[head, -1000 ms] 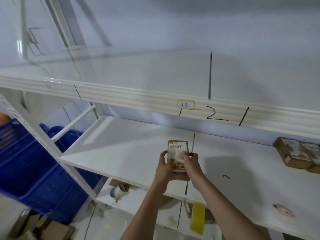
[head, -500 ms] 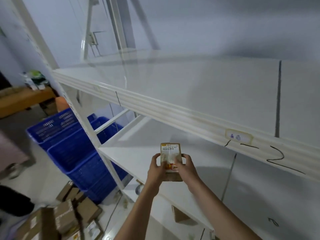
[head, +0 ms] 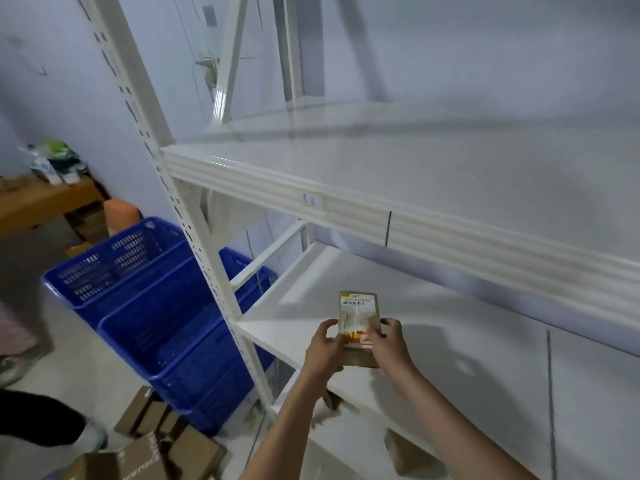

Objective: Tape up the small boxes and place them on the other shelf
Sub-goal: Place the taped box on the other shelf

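A small brown cardboard box (head: 358, 311) with a white shipping label is held upright in front of me, over the front left part of the white middle shelf (head: 450, 358). My left hand (head: 325, 348) grips its left side. My right hand (head: 389, 342) grips its right side, thumb on the label face. The box's lower end is hidden behind my fingers.
Above runs a white upper shelf (head: 433, 168) with a small label on its rim. A perforated white upright (head: 194, 237) stands left of the box. Blue plastic crates (head: 166, 306) sit on the floor at left, brown boxes (head: 166, 441) below them. Another person's legs (head: 31, 420) show at far left.
My view has swung left along the shelving; the rack's left upright and the blue crates now fill the left side. Both hands keep the same hold on the box.
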